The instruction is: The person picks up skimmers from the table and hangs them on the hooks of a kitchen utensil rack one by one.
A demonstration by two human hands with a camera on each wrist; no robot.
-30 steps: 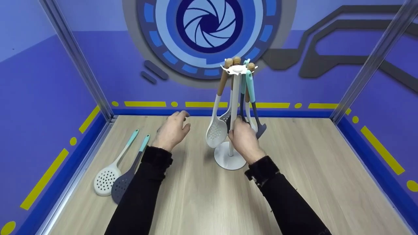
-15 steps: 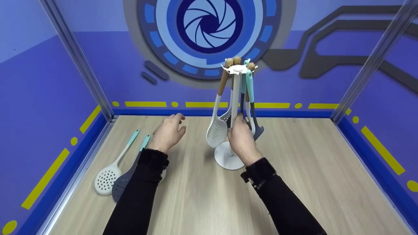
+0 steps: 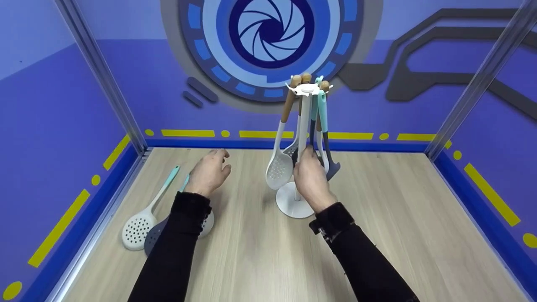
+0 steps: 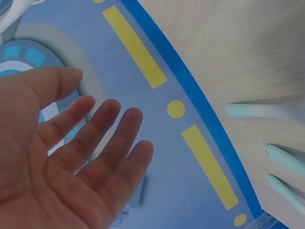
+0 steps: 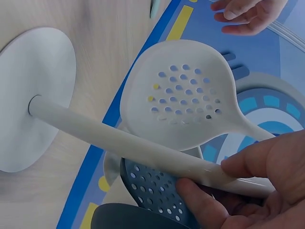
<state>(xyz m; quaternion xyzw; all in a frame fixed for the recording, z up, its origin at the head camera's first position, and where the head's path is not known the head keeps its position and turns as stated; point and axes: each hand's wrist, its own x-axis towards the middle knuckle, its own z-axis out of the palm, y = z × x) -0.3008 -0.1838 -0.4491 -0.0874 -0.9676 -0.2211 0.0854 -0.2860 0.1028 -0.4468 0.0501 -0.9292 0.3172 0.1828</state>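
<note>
My right hand point(image 3: 312, 180) grips the white pole point(image 5: 128, 148) of a utensil stand; in the right wrist view thumb and fingers pinch the pole. From its top hang several utensils, among them a white slotted spoon point(image 3: 279, 170) with a wooden handle and a dark turner point(image 3: 332, 169) with a teal handle. My left hand point(image 3: 208, 173) hovers with relaxed fingers, holding nothing, left of the stand. Below and left of it lie a white skimmer point(image 3: 138, 230), a dark skimmer point(image 3: 154, 237) and a pale utensil point(image 3: 208, 224), the last two partly hidden by my left arm.
The stand's round white base point(image 3: 293, 201) rests on the wooden table point(image 3: 398, 235). Blue-purple panels point(image 3: 126, 84) with metal corner posts point(image 3: 100, 79) close in the back and sides. Three teal handles point(image 4: 245, 110) show in the left wrist view.
My left hand has drawn left, away from the stand, uncovering part of the pale utensil and covering more of the dark skimmer. My right hand keeps its grip on the pole.
</note>
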